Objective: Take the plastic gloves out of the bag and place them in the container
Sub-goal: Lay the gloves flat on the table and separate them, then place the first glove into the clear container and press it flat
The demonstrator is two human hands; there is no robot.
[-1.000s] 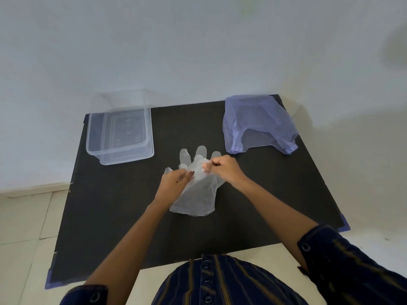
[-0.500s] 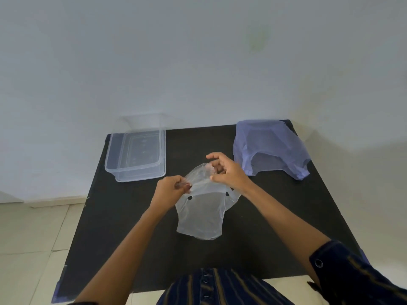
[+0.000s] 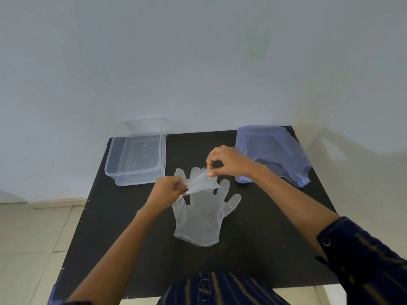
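Note:
Clear plastic gloves [image 3: 199, 219] lie in a loose stack at the middle of the black table [image 3: 259, 249], fingers pointing away from me. My left hand [image 3: 168, 191] and my right hand [image 3: 229, 161] both pinch the top glove's film above the stack and stretch it between them. A crumpled blue-violet bag [image 3: 273, 150] sits at the back right, just behind my right hand. The clear rectangular container [image 3: 136, 155] stands open at the back left, with nothing visible inside.
A pale wall rises right behind the table. Tiled floor [image 3: 33, 234] lies to the left, below the table's edge. My striped dark shirt shows at the bottom.
The gloves have settled flat onto the table with their fingers spread. My hands have moved apart, pulling one thin layer up between them. The camera has tilted up a little.

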